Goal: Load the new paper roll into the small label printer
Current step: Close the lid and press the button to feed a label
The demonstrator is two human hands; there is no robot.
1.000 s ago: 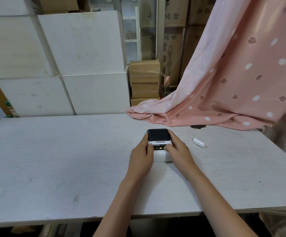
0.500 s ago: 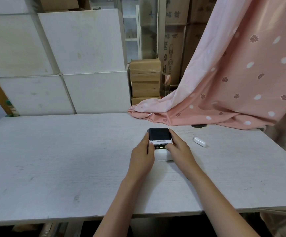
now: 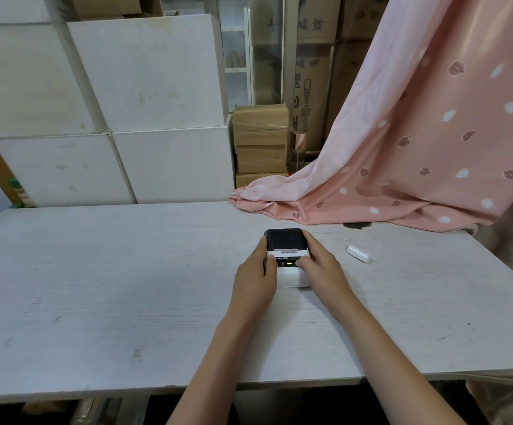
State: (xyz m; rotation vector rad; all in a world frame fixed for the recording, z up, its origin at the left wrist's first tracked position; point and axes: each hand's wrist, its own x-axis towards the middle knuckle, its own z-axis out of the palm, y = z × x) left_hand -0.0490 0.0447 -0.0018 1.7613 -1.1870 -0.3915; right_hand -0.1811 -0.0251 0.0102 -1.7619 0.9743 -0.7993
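White printer (image 3: 289, 265) on bench (image 3: 126, 271), clasped by left grip (image 3: 253, 277) and right grip (image 3: 322, 269); best steadied squarely while pressing the button.

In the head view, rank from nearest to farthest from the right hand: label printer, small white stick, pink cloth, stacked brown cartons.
From the right hand:
1. Label printer, touched, at its left.
2. Small white stick, on the table to its right.
3. Pink cloth, behind.
4. Stacked brown cartons, beyond the table's back edge.

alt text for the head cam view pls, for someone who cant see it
Two bare hands, left hand and right hand, grip a small label printer with a dark lid on a white table. A small white object lies to its right; pink patterned fabric drapes behind.
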